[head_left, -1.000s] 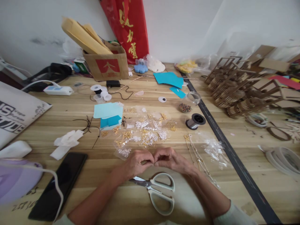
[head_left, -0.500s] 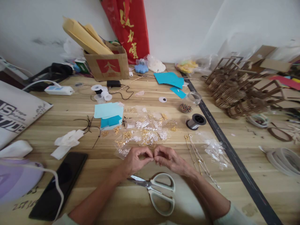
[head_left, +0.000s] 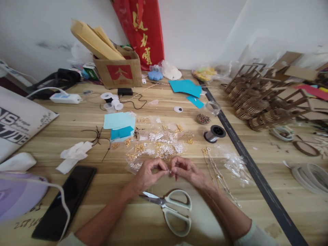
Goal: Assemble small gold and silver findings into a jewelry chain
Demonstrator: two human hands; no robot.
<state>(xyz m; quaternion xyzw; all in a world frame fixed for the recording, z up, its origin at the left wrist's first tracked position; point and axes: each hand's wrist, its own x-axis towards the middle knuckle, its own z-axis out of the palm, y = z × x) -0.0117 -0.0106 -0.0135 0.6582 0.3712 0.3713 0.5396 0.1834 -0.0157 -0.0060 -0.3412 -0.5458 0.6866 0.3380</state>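
Tabletop (head_left: pixel 128 220), trinket (head_left: pixel 169 171) seemingly at left hand (head_left: pixel 150 175)

Glossy black phone (head_left: pixel 64 201) on smooth wooden table (head_left: pixel 112 218), white plastic-handled scissors (head_left: pixel 176 211)

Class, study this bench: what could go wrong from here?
The tiny piece at the left hand's fingertips could slip and get lost among the beads. The scissors lie with blades parted and might nick that hand if lowered. The right forearm could drag the nearby chains.
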